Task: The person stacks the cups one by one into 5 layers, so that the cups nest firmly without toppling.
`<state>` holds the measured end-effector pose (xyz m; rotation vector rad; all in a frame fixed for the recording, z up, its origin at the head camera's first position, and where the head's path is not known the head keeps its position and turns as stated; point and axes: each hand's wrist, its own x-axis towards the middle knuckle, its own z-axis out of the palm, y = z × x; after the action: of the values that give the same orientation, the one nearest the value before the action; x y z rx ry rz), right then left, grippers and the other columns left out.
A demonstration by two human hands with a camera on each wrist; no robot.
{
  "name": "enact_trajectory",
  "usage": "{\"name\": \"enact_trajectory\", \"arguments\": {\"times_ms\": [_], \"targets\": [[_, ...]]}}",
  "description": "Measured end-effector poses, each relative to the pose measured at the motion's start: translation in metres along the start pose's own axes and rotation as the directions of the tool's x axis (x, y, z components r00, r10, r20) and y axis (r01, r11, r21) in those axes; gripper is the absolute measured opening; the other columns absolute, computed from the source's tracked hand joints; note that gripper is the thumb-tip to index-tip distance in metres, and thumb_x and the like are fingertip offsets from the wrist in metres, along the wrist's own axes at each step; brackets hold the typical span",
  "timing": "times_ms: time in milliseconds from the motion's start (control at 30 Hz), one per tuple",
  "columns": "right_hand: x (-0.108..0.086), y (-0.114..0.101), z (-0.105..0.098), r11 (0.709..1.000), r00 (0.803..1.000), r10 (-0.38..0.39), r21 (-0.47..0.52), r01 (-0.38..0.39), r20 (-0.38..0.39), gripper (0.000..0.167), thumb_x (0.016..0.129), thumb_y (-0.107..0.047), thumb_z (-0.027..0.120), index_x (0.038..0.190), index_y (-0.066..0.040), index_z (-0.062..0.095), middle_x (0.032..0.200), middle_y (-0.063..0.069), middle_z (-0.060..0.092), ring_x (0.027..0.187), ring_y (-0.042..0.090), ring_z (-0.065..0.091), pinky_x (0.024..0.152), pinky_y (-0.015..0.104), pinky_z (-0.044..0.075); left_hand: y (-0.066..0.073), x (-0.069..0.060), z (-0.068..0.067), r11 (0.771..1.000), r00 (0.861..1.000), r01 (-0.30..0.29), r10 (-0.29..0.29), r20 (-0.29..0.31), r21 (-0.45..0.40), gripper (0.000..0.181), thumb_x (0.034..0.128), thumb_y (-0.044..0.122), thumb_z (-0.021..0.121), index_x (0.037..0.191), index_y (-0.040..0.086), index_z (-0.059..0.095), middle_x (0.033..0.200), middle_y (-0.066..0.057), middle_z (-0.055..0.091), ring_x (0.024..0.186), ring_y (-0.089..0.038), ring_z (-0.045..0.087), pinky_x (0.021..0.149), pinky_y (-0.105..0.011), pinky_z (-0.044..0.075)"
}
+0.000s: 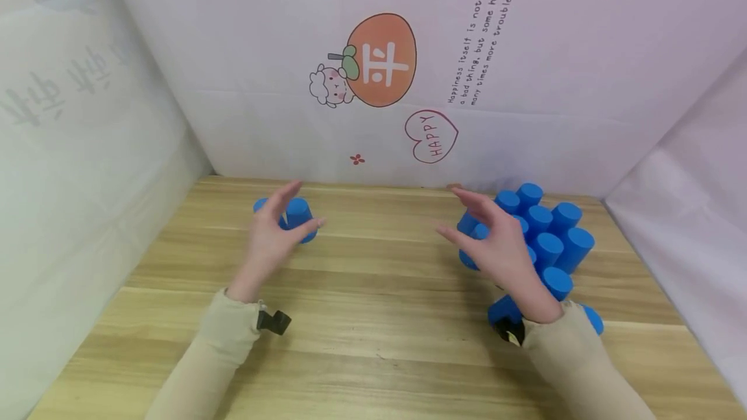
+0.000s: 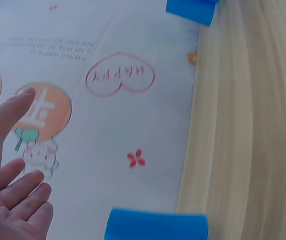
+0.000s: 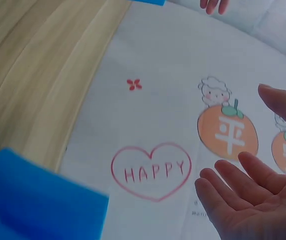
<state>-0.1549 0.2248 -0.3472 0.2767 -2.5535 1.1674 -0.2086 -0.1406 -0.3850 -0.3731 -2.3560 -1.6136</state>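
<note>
Blue cups [image 1: 547, 248], flat ends up, long axes vertical

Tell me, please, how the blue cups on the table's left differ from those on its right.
Number: the left group shows two cups; the right group shows many more.
Spread: the left group sits only near the far edge of the table, while the right group extends well toward the near side.
Both groups share the same blue colour.

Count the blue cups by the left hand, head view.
2 visible: the right cup, largely in view beyond the left hand, and the left cup, partly behind that hand. Others could be hidden there.
</note>
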Motion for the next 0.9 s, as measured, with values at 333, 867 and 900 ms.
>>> {"name": "enact_trajectory", "arguments": {"times_ms": [333, 867, 900], "targets": [[-0.033, 0.029, -0.059, 0.991, 0.990, 0.102, -0.074, -0.109, -0.100, 0.067, 0.090, -0.035, 0.081, 0.148, -0.015, 0.054, 0.146, 0.008, 0.055, 0.128, 0.037, 0.054, 0.103, 0.020, 0.043, 0.013, -0.013, 0.049, 1.000, 0.983, -0.027, 0.028, 0.182, -0.007, 0.075, 0.0826, 0.033, 0.088, 0.148, 0.024, 0.053, 0.151, 0.005, 0.049, 0.142, -0.021, 0.040, 0.114, -0.051, 0.034], [-0.067, 0.083, -0.120, 0.925, 0.938, 0.325, -0.167, -0.342, -0.120, 0.070, 0.093, -0.043, 0.075, 0.145, -0.003, 0.053, 0.141, 0.026, 0.054, 0.130, 0.045, 0.051, 0.082, 0.003, 0.041, 0.029, -0.037, 0.127, 0.992, 0.879, -0.126, 0.123, 0.460, -0.023, 0.079, 0.0824, 0.038, 0.087, 0.151, 0.023, 0.050, 0.151, 0.010, 0.049, 0.140, -0.015, 0.043, 0.112, -0.044, 0.038], [-0.069, 0.086, -0.119, 0.917, 0.934, 0.343, -0.179, -0.356, -0.099, 0.071, 0.092, -0.045, 0.075, 0.144, -0.001, 0.054, 0.140, 0.027, 0.055, 0.127, 0.049, 0.052, 0.078, 0.004, 0.043, 0.030, -0.039, 0.132, 0.991, 0.872, -0.130, 0.128, 0.472, -0.028, 0.079, 0.0822, 0.037, 0.087, 0.150, 0.023, 0.050, 0.150, 0.010, 0.049, 0.139, -0.014, 0.043, 0.112, -0.043, 0.038]]}}
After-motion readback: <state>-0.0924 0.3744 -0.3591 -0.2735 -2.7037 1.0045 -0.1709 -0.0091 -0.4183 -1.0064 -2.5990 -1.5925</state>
